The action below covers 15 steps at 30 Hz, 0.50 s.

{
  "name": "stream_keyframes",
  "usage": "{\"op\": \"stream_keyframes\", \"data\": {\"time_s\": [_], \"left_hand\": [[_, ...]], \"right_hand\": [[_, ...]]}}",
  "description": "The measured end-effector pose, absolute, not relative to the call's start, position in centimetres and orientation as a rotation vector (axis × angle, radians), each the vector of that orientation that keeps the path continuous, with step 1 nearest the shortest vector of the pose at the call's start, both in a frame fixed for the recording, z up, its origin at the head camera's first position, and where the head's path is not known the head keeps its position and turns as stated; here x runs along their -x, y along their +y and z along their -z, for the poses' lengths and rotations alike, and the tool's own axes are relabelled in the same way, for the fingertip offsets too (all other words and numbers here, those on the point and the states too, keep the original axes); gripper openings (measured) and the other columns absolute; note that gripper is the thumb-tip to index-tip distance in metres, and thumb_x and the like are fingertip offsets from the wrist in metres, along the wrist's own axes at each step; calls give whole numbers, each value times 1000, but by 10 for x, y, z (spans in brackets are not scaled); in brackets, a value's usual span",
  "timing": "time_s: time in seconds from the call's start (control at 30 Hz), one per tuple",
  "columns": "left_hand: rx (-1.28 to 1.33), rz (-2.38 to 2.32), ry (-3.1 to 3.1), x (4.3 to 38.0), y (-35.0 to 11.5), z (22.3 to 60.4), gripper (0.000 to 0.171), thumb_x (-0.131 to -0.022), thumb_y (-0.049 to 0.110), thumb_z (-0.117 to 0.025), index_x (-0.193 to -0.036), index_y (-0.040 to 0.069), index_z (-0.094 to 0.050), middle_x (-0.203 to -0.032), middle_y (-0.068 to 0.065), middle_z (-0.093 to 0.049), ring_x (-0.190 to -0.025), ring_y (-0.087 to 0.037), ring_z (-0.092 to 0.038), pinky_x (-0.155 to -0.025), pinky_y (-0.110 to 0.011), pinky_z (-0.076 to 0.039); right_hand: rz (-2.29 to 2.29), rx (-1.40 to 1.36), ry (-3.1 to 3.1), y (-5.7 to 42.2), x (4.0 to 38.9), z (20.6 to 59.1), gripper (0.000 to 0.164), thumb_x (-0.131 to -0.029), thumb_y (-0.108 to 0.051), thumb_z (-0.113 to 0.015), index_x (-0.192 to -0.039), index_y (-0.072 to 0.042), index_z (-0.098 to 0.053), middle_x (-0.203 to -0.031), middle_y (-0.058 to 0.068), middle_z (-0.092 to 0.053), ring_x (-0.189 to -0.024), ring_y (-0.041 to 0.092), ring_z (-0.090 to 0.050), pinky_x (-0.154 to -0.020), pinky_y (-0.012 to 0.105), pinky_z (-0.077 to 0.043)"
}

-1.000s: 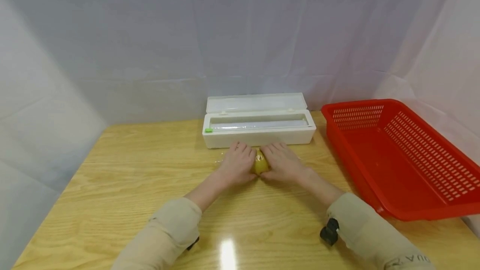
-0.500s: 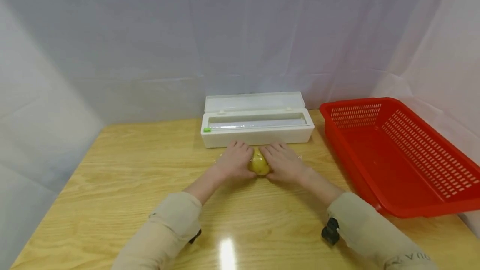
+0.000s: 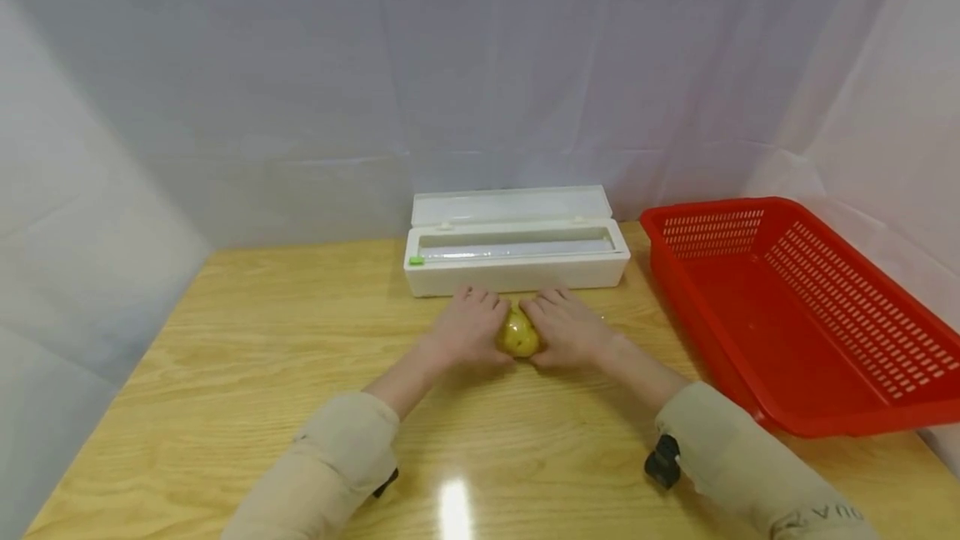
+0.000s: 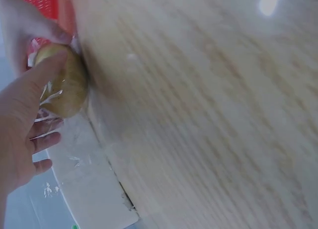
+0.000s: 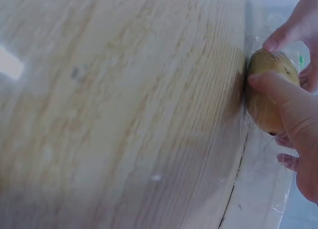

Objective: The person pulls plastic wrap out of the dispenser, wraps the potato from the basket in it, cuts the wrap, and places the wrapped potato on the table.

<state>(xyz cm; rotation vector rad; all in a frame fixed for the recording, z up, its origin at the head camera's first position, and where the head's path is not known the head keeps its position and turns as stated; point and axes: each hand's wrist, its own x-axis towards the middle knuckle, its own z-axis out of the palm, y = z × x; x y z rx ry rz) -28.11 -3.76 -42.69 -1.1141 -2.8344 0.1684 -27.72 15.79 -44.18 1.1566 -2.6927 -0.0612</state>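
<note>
A yellow-brown potato [image 3: 521, 335] with clear cling film over it sits between both hands, in front of the white box, in the head view. My left hand [image 3: 472, 327] holds its left side, the thumb laid over the potato [image 4: 67, 87] in the left wrist view. From the right, my right hand [image 3: 564, 328] grips the other side; its thumb presses the potato [image 5: 266, 97] in the right wrist view. Film stretches past the fingers of both hands. The white cling film box [image 3: 517, 275] stands just behind the hands, lid raised, a roll visible inside.
A large red plastic basket [image 3: 738, 382] with slotted walls stands at the right on the wooden table [image 3: 262, 365]. White sheeting [image 3: 300, 90] hangs behind and at both sides. A green slider [image 3: 417, 260] sits at the box's left end.
The potato has turned between the hands and come slightly nearer, so more of its surface shows. Both hands keep hold of it in almost the same place.
</note>
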Motion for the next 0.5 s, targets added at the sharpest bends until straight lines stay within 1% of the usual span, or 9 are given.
{"op": "stream_keyframes", "data": {"time_s": [0.1,0.2,0.4,0.5], "left_hand": [[1107,-239,-2785,277,-37,429,73,-74,56,-66,-122,3,-51,-113,-11,-57,-111,-28,-47,-102,-46,-29],[1096,-267,-2774,278,-36,430,70,-74,54,-66,-121,3,-52,-112,-10,-58,-110,-27,-48,-101,-46,-30],[1118,-154,-2872,281,-37,430,64,-76,51,-65,-118,4,-53,-112,-9,-58,-109,-26,-48,-100,-44,-32],[1126,-117,-2920,282,-38,428,65,-76,52,-64,-119,5,-54,-113,-9,-55,-111,-26,-46,-100,-44,-31]], "right_hand": [[98,-1142,-2677,158,276,443,73,-72,-44,-71,-124,1,-46,-114,12,-53,-109,29,-45,-97,46,-34],[130,-1120,-2655,158,274,443,75,-72,-45,-72,-124,2,-47,-115,13,-53,-109,30,-46,-96,47,-35],[84,-1129,-2651,158,273,444,63,-71,-39,-72,-117,-2,-50,-108,10,-57,-106,27,-47,-91,43,-36],[60,-1156,-2647,160,274,443,62,-71,-40,-70,-116,-2,-51,-107,9,-55,-105,26,-46,-90,42,-37]]}}
